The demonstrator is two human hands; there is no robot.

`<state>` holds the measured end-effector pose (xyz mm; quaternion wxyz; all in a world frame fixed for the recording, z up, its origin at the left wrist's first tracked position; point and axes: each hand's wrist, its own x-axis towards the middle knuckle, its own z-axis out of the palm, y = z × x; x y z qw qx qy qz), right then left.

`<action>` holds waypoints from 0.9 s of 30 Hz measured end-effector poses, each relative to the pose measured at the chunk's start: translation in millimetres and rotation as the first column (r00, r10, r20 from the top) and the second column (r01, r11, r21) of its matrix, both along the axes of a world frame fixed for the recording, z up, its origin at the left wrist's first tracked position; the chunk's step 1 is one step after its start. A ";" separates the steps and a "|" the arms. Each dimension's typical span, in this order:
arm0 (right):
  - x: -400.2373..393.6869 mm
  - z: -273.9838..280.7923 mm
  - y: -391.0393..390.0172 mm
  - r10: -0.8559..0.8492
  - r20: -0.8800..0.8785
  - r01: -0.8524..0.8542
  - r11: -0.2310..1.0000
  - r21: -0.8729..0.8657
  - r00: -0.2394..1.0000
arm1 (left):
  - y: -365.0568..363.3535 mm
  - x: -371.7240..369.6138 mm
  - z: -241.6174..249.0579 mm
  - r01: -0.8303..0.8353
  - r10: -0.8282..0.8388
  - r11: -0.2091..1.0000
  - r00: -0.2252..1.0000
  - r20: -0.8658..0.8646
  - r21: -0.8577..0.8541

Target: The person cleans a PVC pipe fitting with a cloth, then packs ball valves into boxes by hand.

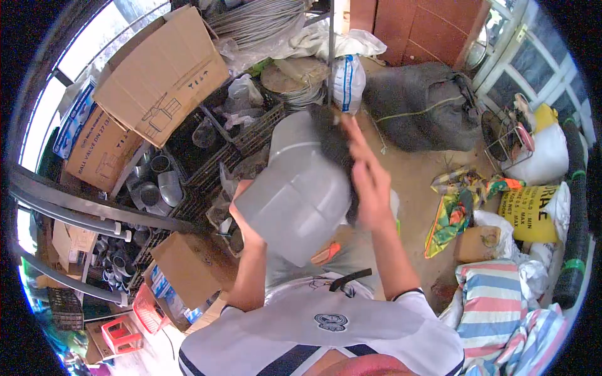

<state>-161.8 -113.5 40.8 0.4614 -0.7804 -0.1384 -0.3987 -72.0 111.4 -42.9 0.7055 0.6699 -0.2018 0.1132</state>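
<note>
A large grey plastic pipe elbow [295, 194] is held up in front of my chest, tilted. My left hand [248, 219] grips its lower left side, with most of the fingers hidden behind it. On its right side is a black rag-like piece [335, 141], blurred by motion. My right hand [371, 178] presses this dark piece against the fitting, fingers pointing up and partly smeared.
Cardboard boxes [166, 78] and black plastic crates [254, 128] of grey fittings [169, 188] fill the rack on the left. A dark bundle [420, 106] lies on the floor ahead. Striped sacks [489, 301] and a yellow sack [533, 216] are at right. Red stools [122, 335] stand lower left.
</note>
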 end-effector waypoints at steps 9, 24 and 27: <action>-29.7 -38.4 79.7 -0.204 -0.059 0.212 0.950 0.227 0.977 | -57.6 -23.8 19.2 0.038 -0.067 0.983 0.986 -0.153 -0.181; -29.1 -78.1 85.4 -0.275 -0.183 0.330 0.742 0.584 0.944 | -60.8 -26.6 46.0 0.020 -0.207 0.910 0.888 -0.411 -0.415; -39.4 -46.0 90.1 -0.319 0.071 0.319 0.948 0.023 0.945 | -71.4 -40.3 46.3 0.001 -0.236 0.893 0.854 -0.465 -0.451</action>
